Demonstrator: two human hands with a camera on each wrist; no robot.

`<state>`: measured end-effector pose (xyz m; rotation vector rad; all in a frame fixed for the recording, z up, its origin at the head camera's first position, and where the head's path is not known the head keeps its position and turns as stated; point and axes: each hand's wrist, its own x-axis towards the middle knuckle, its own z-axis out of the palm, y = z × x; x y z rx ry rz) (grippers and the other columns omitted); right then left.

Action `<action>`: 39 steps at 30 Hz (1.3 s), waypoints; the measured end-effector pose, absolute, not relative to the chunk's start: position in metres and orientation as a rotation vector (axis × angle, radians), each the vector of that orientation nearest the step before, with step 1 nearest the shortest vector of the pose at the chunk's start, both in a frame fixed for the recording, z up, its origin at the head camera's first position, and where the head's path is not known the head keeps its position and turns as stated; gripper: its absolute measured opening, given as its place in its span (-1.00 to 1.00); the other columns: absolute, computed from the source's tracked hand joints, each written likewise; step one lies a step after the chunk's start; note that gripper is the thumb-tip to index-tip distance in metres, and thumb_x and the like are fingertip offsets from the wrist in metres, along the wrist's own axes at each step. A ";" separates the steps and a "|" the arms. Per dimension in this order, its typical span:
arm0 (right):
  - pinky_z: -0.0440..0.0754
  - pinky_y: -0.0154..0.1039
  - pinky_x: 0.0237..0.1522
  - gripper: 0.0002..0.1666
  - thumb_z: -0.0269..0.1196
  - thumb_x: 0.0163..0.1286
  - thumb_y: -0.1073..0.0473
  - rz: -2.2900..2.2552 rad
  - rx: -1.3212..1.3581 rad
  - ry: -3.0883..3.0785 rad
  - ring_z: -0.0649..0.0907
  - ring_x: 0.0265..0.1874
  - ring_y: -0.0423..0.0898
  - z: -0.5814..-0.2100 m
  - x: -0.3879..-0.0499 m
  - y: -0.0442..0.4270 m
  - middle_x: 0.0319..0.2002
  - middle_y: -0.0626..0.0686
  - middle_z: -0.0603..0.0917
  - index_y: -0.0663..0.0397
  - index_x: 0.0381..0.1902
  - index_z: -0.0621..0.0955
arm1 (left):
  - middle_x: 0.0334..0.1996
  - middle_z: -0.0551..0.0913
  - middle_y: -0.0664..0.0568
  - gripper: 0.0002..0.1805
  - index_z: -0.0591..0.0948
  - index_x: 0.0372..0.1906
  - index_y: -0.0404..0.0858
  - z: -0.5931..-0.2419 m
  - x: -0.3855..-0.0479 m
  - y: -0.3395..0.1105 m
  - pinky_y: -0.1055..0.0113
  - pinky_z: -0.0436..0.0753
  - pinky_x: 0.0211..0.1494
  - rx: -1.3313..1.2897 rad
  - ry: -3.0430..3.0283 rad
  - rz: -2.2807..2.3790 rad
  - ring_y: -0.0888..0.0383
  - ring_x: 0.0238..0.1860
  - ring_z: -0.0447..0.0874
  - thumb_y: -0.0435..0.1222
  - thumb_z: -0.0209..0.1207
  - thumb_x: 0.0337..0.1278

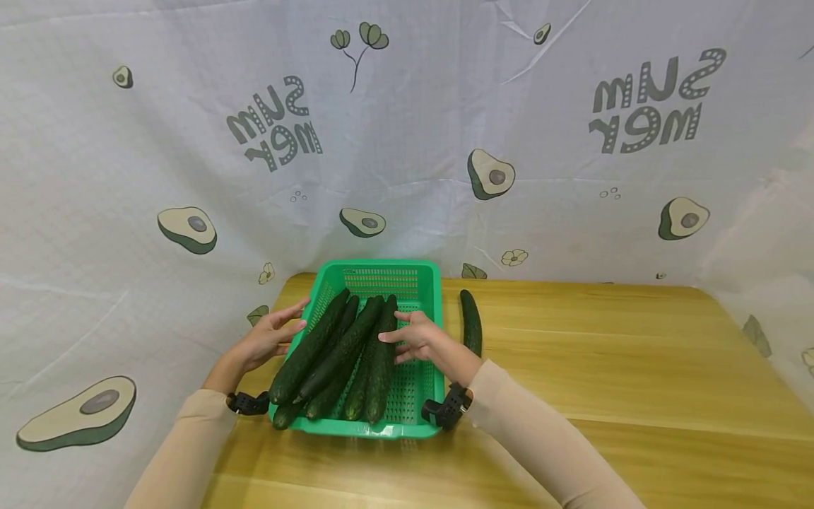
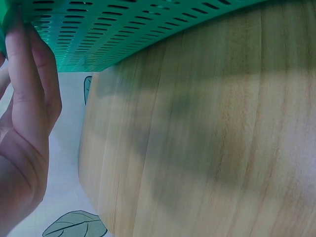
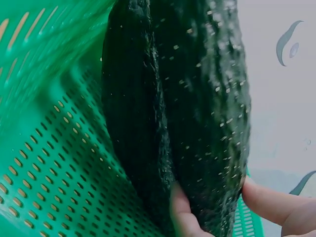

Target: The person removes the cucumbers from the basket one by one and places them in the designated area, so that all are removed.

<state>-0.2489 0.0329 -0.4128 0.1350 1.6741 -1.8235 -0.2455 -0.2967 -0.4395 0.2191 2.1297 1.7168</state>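
Several dark green cucumbers lie lengthwise in a green plastic basket point(image 1: 431, 304), heaped toward its left side. My right hand point(image 1: 420, 338) reaches over the basket and pinches the rightmost cucumber point(image 1: 380, 375) of the heap. In the right wrist view, thumb and a finger sit on either side of that bumpy cucumber point(image 3: 207, 108), with another cucumber point(image 3: 131, 98) against it. My left hand point(image 1: 270, 338) is at the basket's left side. Its fingers point(image 2: 27, 84) lie fairly straight against the slotted outer wall in the left wrist view; the fingertips are partly hidden.
A single cucumber point(image 1: 470, 322) lies on the wooden table point(image 1: 604, 353) just right of the basket, its near end behind my right forearm. A white cloth point(image 1: 420, 212) with avocado prints hangs behind the table and along its left side.
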 end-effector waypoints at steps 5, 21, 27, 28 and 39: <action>0.43 0.31 0.16 -0.09 0.21 0.43 0.46 -1.863 0.144 1.659 0.19 0.34 0.55 -0.409 -0.252 0.034 0.51 0.43 -0.02 0.14 0.59 0.05 | 0.56 -0.17 -0.30 -0.26 -0.01 0.62 -0.09 -0.440 -0.246 -0.296 0.35 0.46 -0.42 0.216 2.125 1.723 -0.38 0.44 0.05 -0.18 0.05 0.54; 0.31 0.28 0.27 -0.10 0.13 0.48 0.45 -2.004 0.147 1.554 0.13 0.40 0.49 -0.384 -0.258 0.048 0.48 0.50 -0.03 0.19 0.60 -0.07 | 0.56 -0.14 -0.29 -0.28 0.03 0.62 -0.03 -0.438 -0.246 -0.296 0.39 0.42 -0.47 0.206 2.148 1.702 -0.11 0.21 0.39 -0.16 0.06 0.53; 0.23 0.29 0.31 -0.11 0.09 0.51 0.44 -2.016 0.092 1.533 0.06 0.42 0.48 -0.378 -0.261 0.060 0.52 0.44 -0.12 0.19 0.61 -0.11 | 0.56 -0.15 -0.28 -0.28 0.02 0.62 -0.03 -0.440 -0.247 -0.297 0.39 0.40 -0.46 0.214 2.145 1.695 0.19 -0.22 0.45 -0.17 0.05 0.54; 0.22 0.29 0.31 -0.11 0.08 0.52 0.44 -2.018 0.081 1.528 0.04 0.43 0.48 -0.377 -0.261 0.062 0.52 0.43 -0.14 0.18 0.61 -0.12 | 0.56 -0.15 -0.29 -0.28 0.01 0.62 -0.04 -0.441 -0.247 -0.297 0.39 0.40 -0.46 0.218 2.146 1.694 0.20 -0.19 0.46 -0.18 0.04 0.54; 0.18 0.27 0.33 -0.12 0.06 0.54 0.41 -2.026 0.010 1.569 0.01 0.44 0.48 -0.372 -0.269 0.091 0.53 0.42 -0.18 0.15 0.61 -0.13 | 0.57 -0.16 -0.28 -0.28 0.02 0.62 -0.03 -0.441 -0.247 -0.298 0.35 0.40 -0.44 0.222 2.150 1.695 0.21 -0.20 0.45 -0.17 0.04 0.54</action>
